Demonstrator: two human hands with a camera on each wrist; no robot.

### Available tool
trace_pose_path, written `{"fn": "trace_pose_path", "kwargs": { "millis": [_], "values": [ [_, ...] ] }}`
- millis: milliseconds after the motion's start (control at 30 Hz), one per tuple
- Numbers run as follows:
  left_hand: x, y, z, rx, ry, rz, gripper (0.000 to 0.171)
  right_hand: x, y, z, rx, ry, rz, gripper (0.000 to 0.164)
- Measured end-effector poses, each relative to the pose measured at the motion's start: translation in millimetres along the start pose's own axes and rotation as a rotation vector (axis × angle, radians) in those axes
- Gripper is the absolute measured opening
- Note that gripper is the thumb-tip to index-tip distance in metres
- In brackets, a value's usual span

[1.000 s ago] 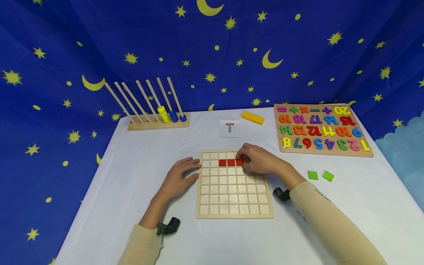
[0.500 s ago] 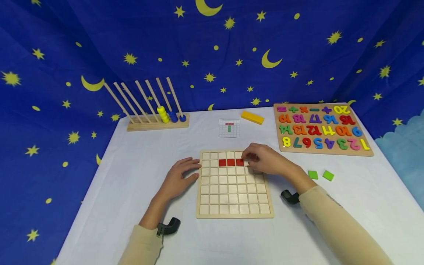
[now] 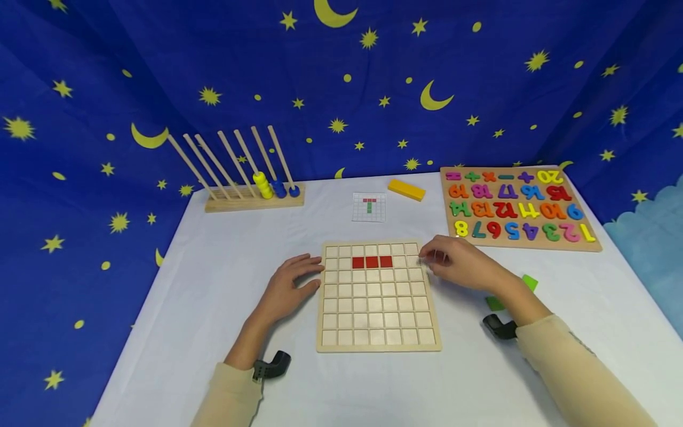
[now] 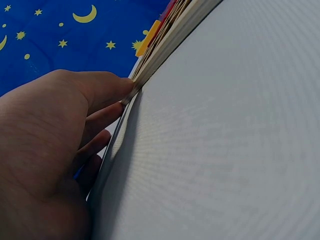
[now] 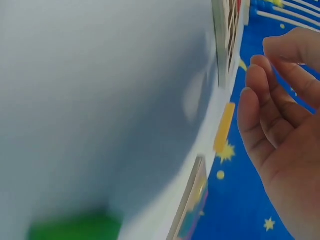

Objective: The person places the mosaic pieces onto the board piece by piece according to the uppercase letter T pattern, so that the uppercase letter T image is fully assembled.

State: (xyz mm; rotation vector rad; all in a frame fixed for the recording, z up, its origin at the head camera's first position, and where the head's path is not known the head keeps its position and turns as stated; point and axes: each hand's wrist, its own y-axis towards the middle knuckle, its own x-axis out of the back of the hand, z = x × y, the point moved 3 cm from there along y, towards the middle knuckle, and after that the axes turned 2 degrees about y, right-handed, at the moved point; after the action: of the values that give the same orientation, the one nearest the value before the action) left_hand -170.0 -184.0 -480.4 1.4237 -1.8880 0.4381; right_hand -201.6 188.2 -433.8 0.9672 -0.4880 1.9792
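A wooden grid board [image 3: 373, 346] lies in the middle of the white table, with three red square tiles [image 3: 372, 262] side by side in its second row from the far edge. At the board's left edge my left hand [image 3: 289, 287] touches the rim with extended fingertips; the left wrist view shows the thumb [image 4: 112, 86] against the board's side. My right hand [image 3: 460, 262] hovers over the board's far right edge, fingers loosely bent and holding nothing. Two green square tiles [image 3: 494, 303] lie under and beside the right wrist, partly hidden by it.
Behind the board lie a pattern card [image 3: 369, 207] and a yellow block [image 3: 407, 190]. A number puzzle board [image 3: 523, 244] is at the back right. A wooden peg stand [image 3: 255, 203] with yellow and blue beads stands at the back left, before a blue star curtain [image 3: 341, 95].
My right hand has let go of the third red tile and moved right, off the row to the board's edge, its forearm now overlapping the green tiles. The left hand has stayed put.
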Motion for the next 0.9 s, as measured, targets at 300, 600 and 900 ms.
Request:
{"fn": "trace_pose_path", "kwargs": {
  "millis": [300,600,900],
  "values": [
    [0.2,0.0,-0.8,-0.003,0.006,-0.001,0.033,13,-32,-19,-0.071,-0.026,0.003,0.023],
    [0.1,-0.6,0.6,-0.016,0.004,-0.009,0.032,19,-61,-30,-0.113,-0.019,0.019,0.021],
    [0.6,-0.8,0.8,-0.015,0.003,-0.012,0.032,21,-88,-36,-0.160,-0.017,0.018,0.020]
  ]
}}
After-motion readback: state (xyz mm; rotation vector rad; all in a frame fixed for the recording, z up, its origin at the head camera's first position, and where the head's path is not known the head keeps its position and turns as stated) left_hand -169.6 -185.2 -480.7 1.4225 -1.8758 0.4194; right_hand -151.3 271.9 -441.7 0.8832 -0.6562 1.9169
